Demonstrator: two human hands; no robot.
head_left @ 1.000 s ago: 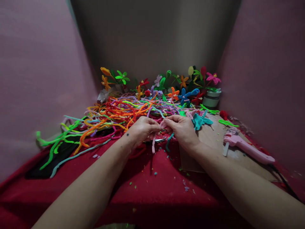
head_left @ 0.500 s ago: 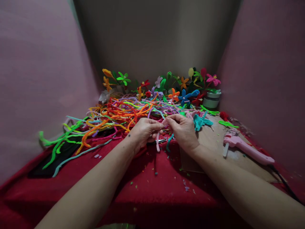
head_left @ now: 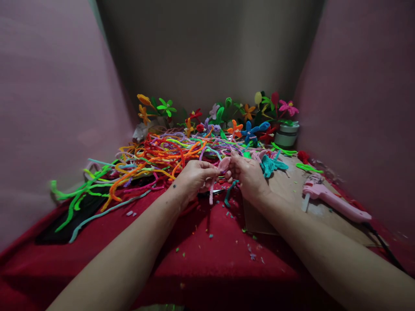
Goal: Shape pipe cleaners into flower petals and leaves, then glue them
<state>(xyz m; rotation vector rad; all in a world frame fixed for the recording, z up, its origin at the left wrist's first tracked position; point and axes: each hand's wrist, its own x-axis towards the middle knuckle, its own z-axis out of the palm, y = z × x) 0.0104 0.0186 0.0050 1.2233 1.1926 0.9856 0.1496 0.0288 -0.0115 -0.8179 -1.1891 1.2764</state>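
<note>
Pink fuzzy petal (head_left: 224,163), one, with matching strip (head_left: 211,195) hanging below; held above the red-clothed counter (head_left: 207,259). Left hand (head_left: 195,176): thumb and finger pinched on its lower end. Right hand (head_left: 251,175): fingers curled at its edge, grip unclear. Pink glue gun (head_left: 340,203): on cardboard (head_left: 262,218), right.

And over the middle of the cloth (head_left: 207,259), a petal piece (head_left: 224,163) sits between left hand (head_left: 194,177) and right hand (head_left: 252,177), just before the heap of pipe cleaners (head_left: 162,151), which spills left across a flat slab (head_left: 48,235). Behind the heap stand the flowers (head_left: 249,131), a jar (head_left: 285,138) at their right end, while nearer, out right, the glue gun (head_left: 337,202) lies on cardboard (head_left: 290,188).
</note>
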